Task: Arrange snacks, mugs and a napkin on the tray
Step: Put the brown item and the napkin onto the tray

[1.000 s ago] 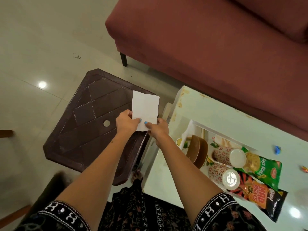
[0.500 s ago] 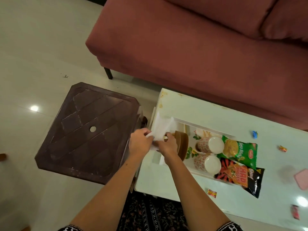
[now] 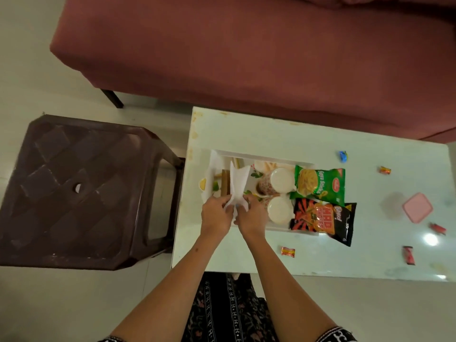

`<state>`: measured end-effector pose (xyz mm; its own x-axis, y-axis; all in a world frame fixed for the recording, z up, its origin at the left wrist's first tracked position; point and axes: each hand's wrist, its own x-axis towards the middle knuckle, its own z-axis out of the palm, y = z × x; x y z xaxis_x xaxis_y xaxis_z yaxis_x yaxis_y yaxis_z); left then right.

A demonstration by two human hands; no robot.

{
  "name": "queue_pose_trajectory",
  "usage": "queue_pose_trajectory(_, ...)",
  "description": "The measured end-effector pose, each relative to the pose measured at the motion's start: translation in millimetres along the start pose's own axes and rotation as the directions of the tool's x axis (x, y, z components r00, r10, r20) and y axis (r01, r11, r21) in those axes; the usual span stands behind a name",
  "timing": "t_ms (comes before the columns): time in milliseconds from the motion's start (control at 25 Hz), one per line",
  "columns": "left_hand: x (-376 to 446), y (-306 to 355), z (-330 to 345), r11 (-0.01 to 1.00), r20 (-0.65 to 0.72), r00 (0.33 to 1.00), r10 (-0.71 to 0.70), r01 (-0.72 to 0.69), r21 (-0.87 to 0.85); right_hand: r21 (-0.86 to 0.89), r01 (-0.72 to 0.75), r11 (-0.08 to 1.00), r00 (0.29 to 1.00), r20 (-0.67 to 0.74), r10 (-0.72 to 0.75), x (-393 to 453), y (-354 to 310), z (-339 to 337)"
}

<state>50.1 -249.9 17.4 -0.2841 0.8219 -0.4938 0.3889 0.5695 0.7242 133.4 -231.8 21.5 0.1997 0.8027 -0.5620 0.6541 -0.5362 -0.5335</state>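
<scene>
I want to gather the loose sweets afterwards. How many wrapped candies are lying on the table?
5. A blue candy and an orange candy on the far side, a red candy near the right edge, another red candy and a yellow-red candy along the near side. The packets could hide more.

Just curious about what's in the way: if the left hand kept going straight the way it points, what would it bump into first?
Probably the brown holder on the tray: the left hand, pinching the napkin with the right hand, points up the tray toward it. Depth is unclear.
</scene>
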Motion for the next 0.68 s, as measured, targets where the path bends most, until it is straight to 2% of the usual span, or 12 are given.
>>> queue_pose_trajectory(200, 2.3, -13.0, 18.3, 0.998, -0.059, 0.997, -0.055, 0.056, 0.002, -0.095, 0.039, 0.995, 0.998, 0.047, -0.035, 18.0, 21.0, 14.6)
queue_pose_trajectory(400, 6.6, -22.0, 30.5, 0.989, -0.152, 0.977, -0.149, 0.146, -0.032, 0.032, -0.073, 0.997, 0.997, 0.016, 0.073, 23.8, 31.5, 24.8)
queue_pose_trajectory(680, 16.9, -37.5, 37.2, 0.956, -0.156, 0.943, -0.292, 0.282, -0.083, 0.087, -0.126, 0.988, 0.992, 0.010, 0.125, 31.8, 44.5, 37.9)
